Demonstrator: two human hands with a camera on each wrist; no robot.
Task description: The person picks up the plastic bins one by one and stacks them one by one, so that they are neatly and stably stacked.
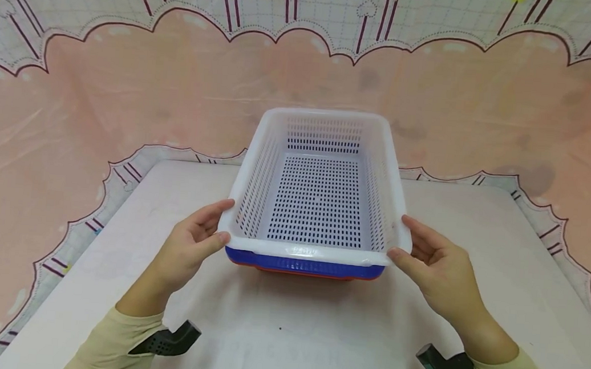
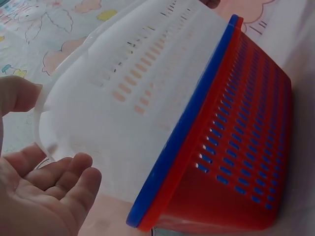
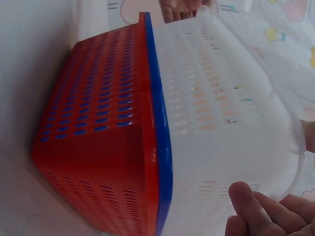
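A white perforated plastic basket (image 1: 301,251) stands partly inside a blue basket (image 1: 304,264), its walls rising well above the blue rim in both wrist views. The blue one is nested in a red basket (image 3: 93,160), whose slotted sides show blue through them. My left hand (image 1: 190,246) grips the white rim at its near left corner, thumb and fingers on the edge. At the near right corner, my right hand (image 1: 436,271) holds the same rim in a like way. Nothing lies in the white basket.
The stack sits on a white tabletop (image 1: 284,344). Behind and around it hangs a peach and white patterned cloth (image 1: 204,86). Dark wrist-worn devices stick out from both sleeves, one at the left cuff (image 1: 168,340).
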